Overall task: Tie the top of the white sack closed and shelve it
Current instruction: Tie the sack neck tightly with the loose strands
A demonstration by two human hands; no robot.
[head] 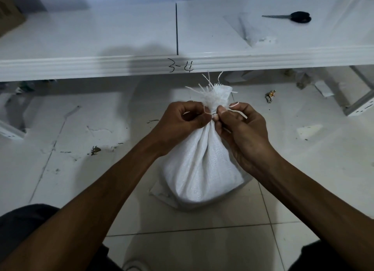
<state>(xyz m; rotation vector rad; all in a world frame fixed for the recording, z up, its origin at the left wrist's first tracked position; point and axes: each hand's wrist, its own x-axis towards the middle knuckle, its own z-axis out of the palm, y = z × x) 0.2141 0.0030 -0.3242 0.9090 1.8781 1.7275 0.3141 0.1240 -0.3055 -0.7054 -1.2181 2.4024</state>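
white sack, filled and standing upright on the tiled floor, just in front of the long white shelf and not on it. the neck of the sack is gathered into a tight bunch, with frayed white threads fanning out above the gather. left hand: fingers curled, pinching a thin white strip at the left side of the neck. right hand: fingers curled, pinching the same strip at the right side, a loose tail of it lying across the knuckles. the two thumbs almost meet at the neck; whether a knot is formed between them cannot be told. shelf edge, directly behind the sack: handwritten mark "3-4". shelf top, far right: black-handled scissors, blades pointing left, near a flat clear plastic bag. shelf top, far left: corner of a cardboard box. floor, right of the sack and well apart from it: a small crumpled wrapper. dark-clothed knees frame the lower corners.
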